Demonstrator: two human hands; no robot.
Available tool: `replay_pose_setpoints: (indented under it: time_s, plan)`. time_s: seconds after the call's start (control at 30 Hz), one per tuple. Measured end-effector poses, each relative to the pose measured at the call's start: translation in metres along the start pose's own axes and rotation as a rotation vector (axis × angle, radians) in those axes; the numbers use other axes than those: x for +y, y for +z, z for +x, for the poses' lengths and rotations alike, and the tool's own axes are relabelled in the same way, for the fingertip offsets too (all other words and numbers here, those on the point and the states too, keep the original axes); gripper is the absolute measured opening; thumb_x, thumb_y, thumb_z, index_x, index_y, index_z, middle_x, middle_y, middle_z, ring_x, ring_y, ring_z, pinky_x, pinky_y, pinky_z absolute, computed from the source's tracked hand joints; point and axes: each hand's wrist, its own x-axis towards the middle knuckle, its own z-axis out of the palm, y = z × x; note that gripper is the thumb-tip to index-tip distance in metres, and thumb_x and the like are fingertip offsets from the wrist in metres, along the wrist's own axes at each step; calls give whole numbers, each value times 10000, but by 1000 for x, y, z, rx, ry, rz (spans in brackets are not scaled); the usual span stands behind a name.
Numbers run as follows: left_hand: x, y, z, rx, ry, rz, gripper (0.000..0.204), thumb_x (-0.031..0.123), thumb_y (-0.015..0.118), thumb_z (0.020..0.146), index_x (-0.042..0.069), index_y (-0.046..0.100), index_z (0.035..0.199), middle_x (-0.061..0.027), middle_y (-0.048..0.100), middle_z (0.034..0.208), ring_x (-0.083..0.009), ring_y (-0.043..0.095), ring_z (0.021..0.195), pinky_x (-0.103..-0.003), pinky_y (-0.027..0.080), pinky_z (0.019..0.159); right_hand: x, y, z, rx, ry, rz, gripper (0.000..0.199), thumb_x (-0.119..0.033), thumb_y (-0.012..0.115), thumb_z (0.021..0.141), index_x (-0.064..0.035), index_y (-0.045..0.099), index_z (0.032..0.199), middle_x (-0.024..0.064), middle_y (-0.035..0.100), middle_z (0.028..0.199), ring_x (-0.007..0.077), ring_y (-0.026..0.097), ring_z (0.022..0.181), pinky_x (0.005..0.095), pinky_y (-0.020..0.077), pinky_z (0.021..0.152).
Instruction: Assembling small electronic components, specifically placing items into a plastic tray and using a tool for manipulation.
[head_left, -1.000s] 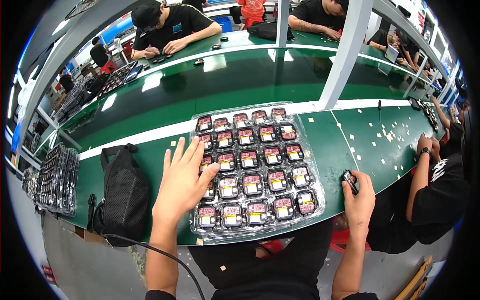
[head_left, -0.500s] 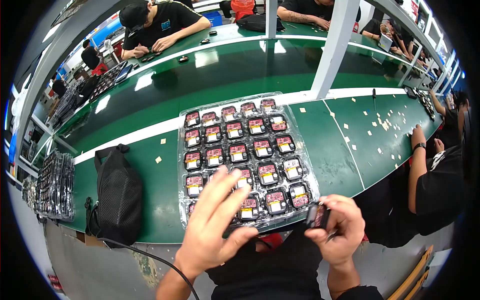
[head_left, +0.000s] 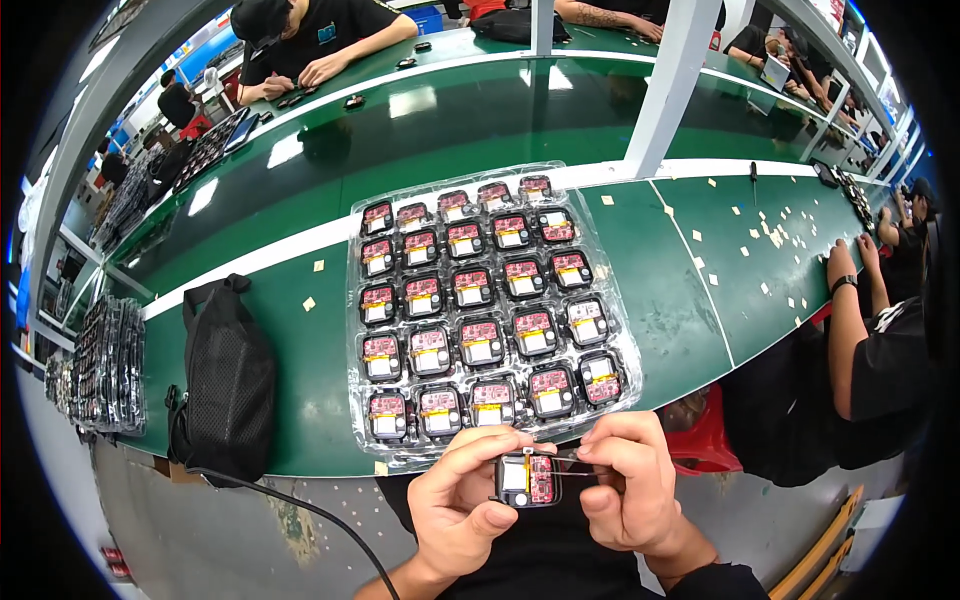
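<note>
Where the module lies: the circuit module (head_left: 515,482) is at six o'clock of the clear plastic tray (head_left: 357,330).
Left hand (head_left: 458,508): nearer; grip closed around the module's nine-o'clock side.
Right hand (head_left: 640,490): grip narrow, apparently pinching a thin metal tool (head_left: 580,473); module at its nine o'clock.
Long axis: module, roughly nine to three, nearly in line with the tool.
</note>
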Motion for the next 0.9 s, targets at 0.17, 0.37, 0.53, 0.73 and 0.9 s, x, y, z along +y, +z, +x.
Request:
replay_pose_setpoints:
  time_s: [0.17,0.37,0.53,0.73,0.9]
  plan:
    - [0,-5,4,6,-32,17,661,256,824,902,-142,547,1350,-227,564,1320,-372,641,1200,-467,518,1049,9,-1,1,71,-337,-442,330,-73,859,762,-33,712,1055,77,658,938,191,632,624,282,509,527]
    - [2,-9,5,-34,-73,22,647,223,824,902,-154,546,1348,-235,541,1341,-326,610,1227,-434,511,1050,10,1,2,94,-392,-529,345,-59,857,770,-16,724,1086,72,684,961,161,631,626,265,495,530]
    - [3,-9,4,-57,-76,20,614,148,811,908,-159,535,1363,-239,518,1358,-312,577,1259,-429,504,1065,9,3,3,87,-394,-559,297,-46,845,778,-10,743,1054,71,700,948,159,637,620,262,495,532]
    - [4,-10,3,-50,-86,-25,607,140,803,914,-159,532,1367,-231,513,1364,-314,579,1260,-430,502,1069,11,5,4,95,-338,-436,252,-49,847,773,-13,751,1002,76,709,874,170,644,585,275,496,502]
    - [7,-13,5,-75,-97,20,597,132,799,916,-150,540,1374,-217,505,1385,-307,580,1264,-421,499,1073,9,5,10,60,-192,-294,206,-49,851,754,-15,757,934,76,695,808,187,651,580,290,511,499]
